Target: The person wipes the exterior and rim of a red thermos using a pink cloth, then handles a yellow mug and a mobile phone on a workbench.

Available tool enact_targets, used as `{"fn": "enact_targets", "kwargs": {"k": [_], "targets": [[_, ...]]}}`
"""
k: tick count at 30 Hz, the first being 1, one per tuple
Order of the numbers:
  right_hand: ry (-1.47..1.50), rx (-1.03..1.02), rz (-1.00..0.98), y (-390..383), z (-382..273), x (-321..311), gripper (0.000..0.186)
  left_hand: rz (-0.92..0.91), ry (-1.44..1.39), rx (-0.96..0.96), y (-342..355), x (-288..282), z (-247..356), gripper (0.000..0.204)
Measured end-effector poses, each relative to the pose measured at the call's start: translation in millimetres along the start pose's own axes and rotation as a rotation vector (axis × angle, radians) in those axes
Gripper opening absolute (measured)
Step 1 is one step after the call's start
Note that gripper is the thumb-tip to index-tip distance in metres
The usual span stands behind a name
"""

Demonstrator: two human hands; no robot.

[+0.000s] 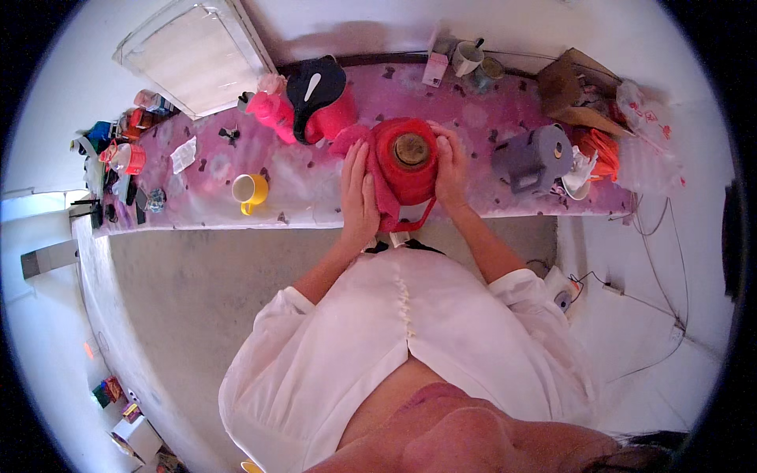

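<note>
A red thermos [401, 183] with a cork stopper [411, 148] and a red handle is in front of me at the table's front edge, seen from above. My left hand [360, 192] presses a crumpled pink cloth [386, 206] against the thermos's left side, its fingers held together over the cloth. My right hand [449, 169] is closed around the right side of the thermos. Just behind the thermos, to the left, are a pink container with a black top [314, 91] and another pink object [269, 115].
The table with pink patterned cover [213, 213] holds a yellow mug [251, 190], a white paper [184, 154], a grey kettle-like jug [533, 156], an orange bag [603, 154], a cardboard box [574, 91], cups [467, 57] and clutter [130, 159] at the left. Cables [669, 260] hang at the right.
</note>
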State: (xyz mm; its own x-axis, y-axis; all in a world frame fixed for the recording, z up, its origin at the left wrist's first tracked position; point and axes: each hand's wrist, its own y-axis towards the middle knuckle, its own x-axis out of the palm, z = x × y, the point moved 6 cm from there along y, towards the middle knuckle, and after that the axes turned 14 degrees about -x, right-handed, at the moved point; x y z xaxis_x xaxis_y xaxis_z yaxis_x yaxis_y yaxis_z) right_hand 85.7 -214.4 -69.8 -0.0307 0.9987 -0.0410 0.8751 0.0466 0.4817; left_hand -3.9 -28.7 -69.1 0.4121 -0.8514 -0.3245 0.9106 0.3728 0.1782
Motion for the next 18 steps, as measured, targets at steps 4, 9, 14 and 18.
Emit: {"fn": "enact_targets", "kwargs": {"k": [4,9,14,18], "targets": [[0.055,0.022,0.019,-1.2,2.6,-1.3,0.03,-0.298,-0.154,0.001,66.7,12.8,-0.2,0.043],[0.015,-0.006,-0.021,3.3,1.0,-0.6,0.031,-0.781,-0.34,-0.041,126.1,47.6,-12.8,0.04],[-0.126,-0.016,-0.022,5.0,0.1,-6.6,0.031,-0.574,-0.342,-0.07,104.9,35.7,-9.2,0.04],[-0.071,-0.028,-0.004,4.1,-3.6,-3.5,0.032,-0.078,0.019,0.185,16.9,2.7,34.3,0.045]]}}
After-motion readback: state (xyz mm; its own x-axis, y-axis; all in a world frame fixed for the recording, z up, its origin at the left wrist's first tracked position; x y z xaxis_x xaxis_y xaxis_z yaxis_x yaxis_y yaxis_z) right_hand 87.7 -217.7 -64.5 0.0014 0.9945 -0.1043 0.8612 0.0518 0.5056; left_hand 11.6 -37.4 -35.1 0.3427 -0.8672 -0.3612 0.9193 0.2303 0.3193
